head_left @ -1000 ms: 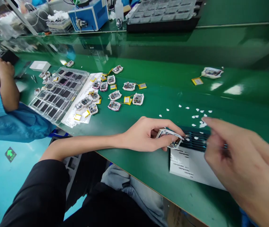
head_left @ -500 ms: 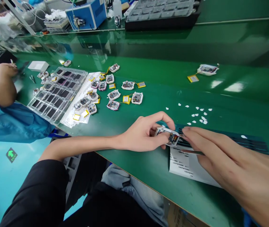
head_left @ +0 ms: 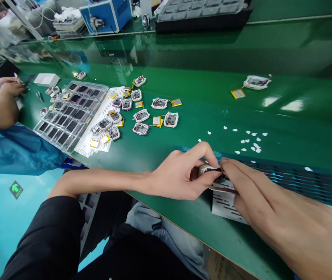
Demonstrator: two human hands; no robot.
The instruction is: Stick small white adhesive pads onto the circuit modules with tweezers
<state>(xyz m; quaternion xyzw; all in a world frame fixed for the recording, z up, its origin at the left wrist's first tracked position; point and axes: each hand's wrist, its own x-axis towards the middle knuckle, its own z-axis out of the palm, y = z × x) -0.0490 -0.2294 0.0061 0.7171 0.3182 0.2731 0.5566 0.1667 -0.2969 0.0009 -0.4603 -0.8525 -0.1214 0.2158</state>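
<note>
My left hand (head_left: 183, 173) grips a small white watch-like device body (head_left: 206, 168) at the near edge of the green bench (head_left: 201, 112). My right hand (head_left: 273, 210) presses its fingertips against the same device and holds thin tweezers (head_left: 227, 190) under the fingers. Both hands hide most of the device. Beneath them lie a white printed paper sheet (head_left: 224, 204) and a dark sheet of small blue-black strips (head_left: 297, 178). Small white backing scraps (head_left: 249, 140) are scattered just beyond the hands.
Several open device bodies with yellow batteries (head_left: 141, 111) lie at mid-left beside a clear tray of dark screens (head_left: 71, 114). Another device with battery (head_left: 255, 82) sits far right. A co-worker's blue sleeve (head_left: 5, 147) and hands (head_left: 7, 87) are at left. A blue machine (head_left: 107, 15) stands behind.
My right hand came in from the right and closed its fingertips onto the device in my left hand. The left hand turned the device more upright. The co-worker's hands shifted slightly.
</note>
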